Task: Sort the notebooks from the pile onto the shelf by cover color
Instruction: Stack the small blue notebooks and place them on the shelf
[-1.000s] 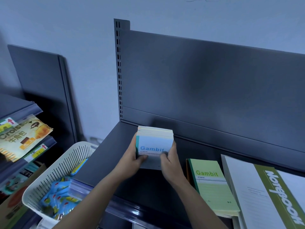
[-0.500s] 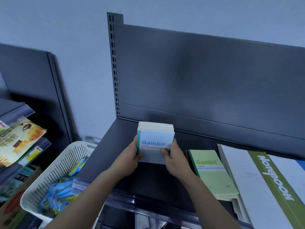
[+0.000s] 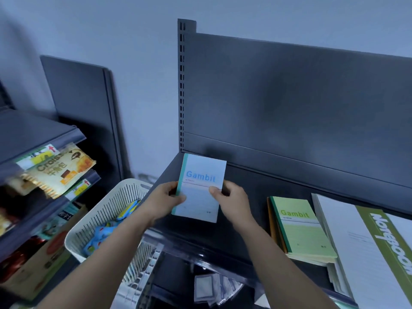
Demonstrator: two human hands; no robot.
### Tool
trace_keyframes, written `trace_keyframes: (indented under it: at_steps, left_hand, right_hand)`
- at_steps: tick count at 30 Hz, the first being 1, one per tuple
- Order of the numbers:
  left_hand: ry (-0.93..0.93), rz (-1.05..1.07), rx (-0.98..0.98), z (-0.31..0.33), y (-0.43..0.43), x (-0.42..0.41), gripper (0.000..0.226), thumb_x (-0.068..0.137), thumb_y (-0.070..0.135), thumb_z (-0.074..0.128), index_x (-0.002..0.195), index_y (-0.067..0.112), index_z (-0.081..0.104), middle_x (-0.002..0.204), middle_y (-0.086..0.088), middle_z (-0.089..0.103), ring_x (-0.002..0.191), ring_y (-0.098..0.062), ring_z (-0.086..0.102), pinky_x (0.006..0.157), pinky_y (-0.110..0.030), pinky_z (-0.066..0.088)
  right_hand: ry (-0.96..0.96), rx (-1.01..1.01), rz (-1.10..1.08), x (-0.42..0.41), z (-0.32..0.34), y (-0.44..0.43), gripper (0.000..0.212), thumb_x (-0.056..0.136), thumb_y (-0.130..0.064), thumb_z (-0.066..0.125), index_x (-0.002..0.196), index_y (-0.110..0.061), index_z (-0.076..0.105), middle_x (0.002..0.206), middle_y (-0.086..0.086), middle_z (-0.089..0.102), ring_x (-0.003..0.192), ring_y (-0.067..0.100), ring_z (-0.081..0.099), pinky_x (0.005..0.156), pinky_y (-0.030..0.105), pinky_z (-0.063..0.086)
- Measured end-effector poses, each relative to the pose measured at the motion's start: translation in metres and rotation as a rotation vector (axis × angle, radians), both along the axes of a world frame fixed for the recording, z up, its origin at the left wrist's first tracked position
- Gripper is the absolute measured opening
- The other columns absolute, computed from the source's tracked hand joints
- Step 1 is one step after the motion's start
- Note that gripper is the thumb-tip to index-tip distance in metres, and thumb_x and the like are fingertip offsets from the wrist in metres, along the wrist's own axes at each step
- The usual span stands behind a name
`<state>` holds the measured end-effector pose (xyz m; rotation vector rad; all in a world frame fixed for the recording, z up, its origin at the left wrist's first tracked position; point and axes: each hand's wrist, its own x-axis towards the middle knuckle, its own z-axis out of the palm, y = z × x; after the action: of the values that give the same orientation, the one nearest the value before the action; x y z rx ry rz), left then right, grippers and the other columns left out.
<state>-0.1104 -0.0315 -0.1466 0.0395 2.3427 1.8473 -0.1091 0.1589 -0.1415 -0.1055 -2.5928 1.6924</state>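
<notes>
A light blue Gambit notebook (image 3: 201, 186) with a teal spine is held over the left end of the dark grey shelf (image 3: 252, 210), its cover facing me. My left hand (image 3: 165, 200) grips its left edge and my right hand (image 3: 231, 202) pinches its right edge. I cannot tell whether more notebooks lie under this cover. To the right, a green Gambit notebook (image 3: 299, 228) lies flat on an orange one (image 3: 273, 224). A large white and green notebook (image 3: 365, 246) lies at the far right.
A white slotted basket (image 3: 104, 212) with blue packets stands left of the shelf. Snack packs such as a croissant bag (image 3: 60, 170) fill the left rack. The shelf's back panel (image 3: 289, 103) rises behind. Clear packets (image 3: 214, 288) lie below the shelf edge.
The blue stack stood upright on the shelf with its page edges showing. Now the blue notebook is tilted back, showing its whole cover, and sits a little nearer to me.
</notes>
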Motion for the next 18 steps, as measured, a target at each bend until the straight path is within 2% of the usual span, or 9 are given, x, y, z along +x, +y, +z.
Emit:
trace_keyframes:
  at_steps: [2,5,10,14,16,18]
  left_hand:
    - [-0.054,0.052,-0.032,0.003,-0.01,0.0,0.027,0.091,-0.004,0.056,0.092,0.021,0.065,0.092,0.003,0.07,0.088,-0.017,0.065,0.081,-0.024,0.053]
    - [-0.123,0.097,-0.12,0.004,-0.026,-0.007,0.018,0.09,-0.001,0.059,0.106,0.002,0.067,0.093,-0.007,0.069,0.087,-0.022,0.063,0.086,-0.034,0.05]
    - [-0.261,0.104,-0.188,0.008,-0.051,-0.019,0.023,0.088,-0.003,0.059,0.11,-0.005,0.065,0.1,-0.013,0.068,0.084,-0.023,0.063,0.075,-0.027,0.05]
    - [-0.33,0.069,-0.248,0.007,-0.062,-0.025,0.023,0.089,-0.006,0.053,0.11,-0.008,0.062,0.09,-0.012,0.066,0.075,-0.023,0.062,0.064,-0.025,0.051]
    - [-0.353,0.063,-0.25,0.008,-0.062,-0.024,0.024,0.09,-0.007,0.048,0.111,-0.007,0.061,0.085,-0.01,0.064,0.07,-0.02,0.06,0.051,-0.02,0.048]
    - [-0.343,0.07,-0.268,0.006,-0.062,-0.026,0.026,0.09,-0.004,0.047,0.112,-0.004,0.061,0.094,-0.014,0.065,0.077,-0.024,0.06,0.053,-0.023,0.047]
  right_hand:
    - [-0.065,-0.022,-0.004,0.0,-0.003,-0.012,0.016,0.091,-0.028,0.063,0.102,-0.018,0.068,0.101,-0.004,0.07,0.092,0.014,0.066,0.082,0.037,0.054]
    - [-0.159,-0.059,-0.022,-0.005,-0.006,-0.029,0.019,0.091,-0.03,0.064,0.096,-0.013,0.069,0.099,-0.001,0.071,0.091,0.016,0.066,0.081,0.038,0.054]
    - [-0.251,-0.064,-0.019,-0.014,-0.008,-0.056,0.02,0.091,-0.032,0.063,0.093,-0.013,0.069,0.095,-0.002,0.071,0.088,0.017,0.067,0.074,0.033,0.052]
    - [-0.324,-0.046,-0.03,-0.02,-0.016,-0.071,0.017,0.089,-0.032,0.064,0.082,-0.017,0.065,0.091,-0.001,0.071,0.088,0.019,0.068,0.084,0.042,0.057]
    - [-0.347,-0.047,-0.05,-0.022,-0.019,-0.076,0.019,0.087,-0.033,0.065,0.087,-0.014,0.066,0.091,0.001,0.071,0.087,0.021,0.069,0.083,0.046,0.057]
    - [-0.362,-0.046,-0.068,-0.023,-0.021,-0.08,0.024,0.086,-0.034,0.066,0.092,-0.011,0.066,0.093,0.002,0.071,0.086,0.022,0.069,0.08,0.046,0.058]
